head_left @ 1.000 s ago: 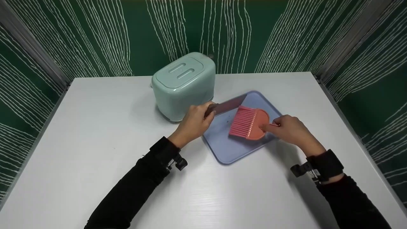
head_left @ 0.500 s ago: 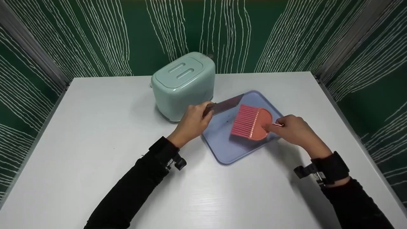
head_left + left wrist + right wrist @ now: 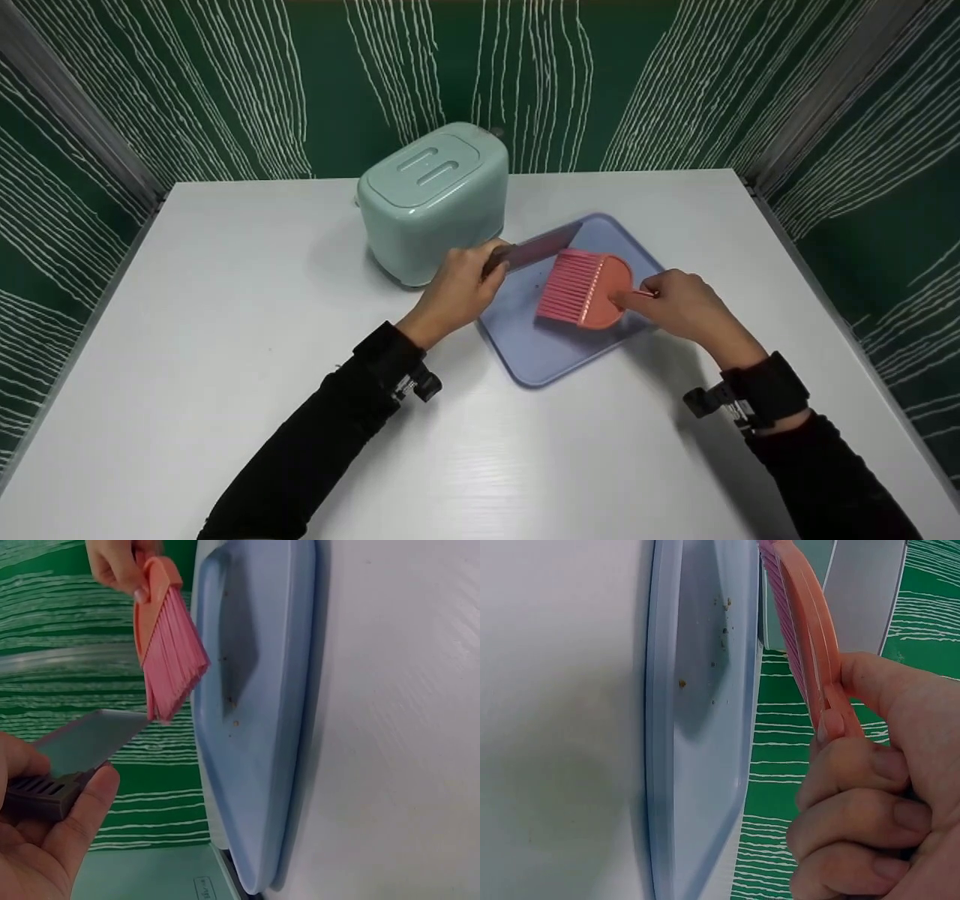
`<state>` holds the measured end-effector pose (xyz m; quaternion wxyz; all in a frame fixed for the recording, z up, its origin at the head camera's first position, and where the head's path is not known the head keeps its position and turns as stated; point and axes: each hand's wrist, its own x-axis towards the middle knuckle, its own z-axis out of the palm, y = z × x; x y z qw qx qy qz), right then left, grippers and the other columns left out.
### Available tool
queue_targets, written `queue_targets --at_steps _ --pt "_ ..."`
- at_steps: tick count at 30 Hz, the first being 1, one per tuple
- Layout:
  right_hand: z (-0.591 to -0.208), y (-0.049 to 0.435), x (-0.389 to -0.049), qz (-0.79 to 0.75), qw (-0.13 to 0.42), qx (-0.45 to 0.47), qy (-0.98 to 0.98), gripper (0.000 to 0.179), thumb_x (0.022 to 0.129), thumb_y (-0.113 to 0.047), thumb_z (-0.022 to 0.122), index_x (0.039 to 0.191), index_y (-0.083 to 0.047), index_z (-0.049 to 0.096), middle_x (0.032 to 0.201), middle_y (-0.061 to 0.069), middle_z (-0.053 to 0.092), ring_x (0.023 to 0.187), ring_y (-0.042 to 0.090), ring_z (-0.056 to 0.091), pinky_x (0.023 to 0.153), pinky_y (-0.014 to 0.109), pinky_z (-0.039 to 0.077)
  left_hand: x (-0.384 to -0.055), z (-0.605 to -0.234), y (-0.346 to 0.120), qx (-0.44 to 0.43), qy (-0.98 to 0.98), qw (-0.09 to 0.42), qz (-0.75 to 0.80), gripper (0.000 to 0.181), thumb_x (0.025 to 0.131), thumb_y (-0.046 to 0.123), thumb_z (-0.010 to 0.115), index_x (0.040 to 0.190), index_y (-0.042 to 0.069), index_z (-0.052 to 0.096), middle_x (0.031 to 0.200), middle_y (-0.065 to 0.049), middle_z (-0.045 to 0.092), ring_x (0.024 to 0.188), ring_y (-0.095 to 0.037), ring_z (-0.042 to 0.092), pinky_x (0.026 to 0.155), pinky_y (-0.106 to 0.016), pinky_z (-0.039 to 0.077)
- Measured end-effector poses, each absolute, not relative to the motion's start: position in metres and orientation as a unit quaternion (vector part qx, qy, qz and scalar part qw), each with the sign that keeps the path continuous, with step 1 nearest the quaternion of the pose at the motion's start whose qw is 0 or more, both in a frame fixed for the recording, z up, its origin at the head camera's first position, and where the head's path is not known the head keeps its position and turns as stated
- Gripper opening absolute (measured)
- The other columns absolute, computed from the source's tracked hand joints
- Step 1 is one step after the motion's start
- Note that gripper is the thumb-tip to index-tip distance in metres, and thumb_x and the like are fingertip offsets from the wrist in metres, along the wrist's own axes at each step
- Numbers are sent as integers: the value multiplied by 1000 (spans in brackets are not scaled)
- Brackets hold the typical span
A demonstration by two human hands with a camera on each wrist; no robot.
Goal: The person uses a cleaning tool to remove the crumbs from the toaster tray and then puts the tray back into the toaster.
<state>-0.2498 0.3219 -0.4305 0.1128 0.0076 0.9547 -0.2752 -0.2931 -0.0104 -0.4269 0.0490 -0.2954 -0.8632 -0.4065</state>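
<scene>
Brush (image 3: 585, 291) is over the blue tray (image 3: 525, 364), clear of its floor; R hand (image 3: 679, 304) has fingers & thumb curled tight round the handle. Vs. half a sec ago it's a touch farther left, and the wide knife (image 3: 541, 247), gripped by its handle in the L hand (image 3: 461, 289), reaches slightly farther right; tray & toaster (image 3: 431, 217) unmoved. Prob. a short stroke by the blade tip, w/ crumbs (image 3: 682, 683) in the tray below. Can't tell if bristles touch the blade; brush handle mostly hidden, brush cut off in R wrist view.
</scene>
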Motion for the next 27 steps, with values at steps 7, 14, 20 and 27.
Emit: queue_targets --at_steps 7,14,20,27 --pt "-434 328 -252 -269 114 14 956 64 96 -69 67 66 -21 38 61 -9 31 62 13 38 56 28 30 -287 -420 -5 -313 -852 39 -419 25 108 7 60 128 -3 70 109 -20 78 89 -27 71 83 -43 64" --pt "-427 333 -251 -272 102 13 957 64 98 -71 64 73 -14 52 66 -7 34 66 16 39 58 30 32 -285 -417 -4 -314 -848 53 -424 25 107 7 61 128 -4 70 110 -20 79 86 -26 70 80 -42 64" --pt "-421 342 -250 -273 68 16 960 62 101 -66 63 81 -7 67 69 -5 41 73 19 46 61 31 36 -288 -419 -8 -307 -849 63 -425 26 107 7 60 129 -3 71 110 -20 79 85 -25 69 77 -41 63" --pt "-423 354 -249 -282 30 38 958 61 101 -64 62 69 -15 47 63 -7 36 65 18 39 57 32 31 -288 -421 -10 -306 -851 63 -422 26 108 7 59 128 -2 71 108 -19 78 82 -23 65 75 -39 60"
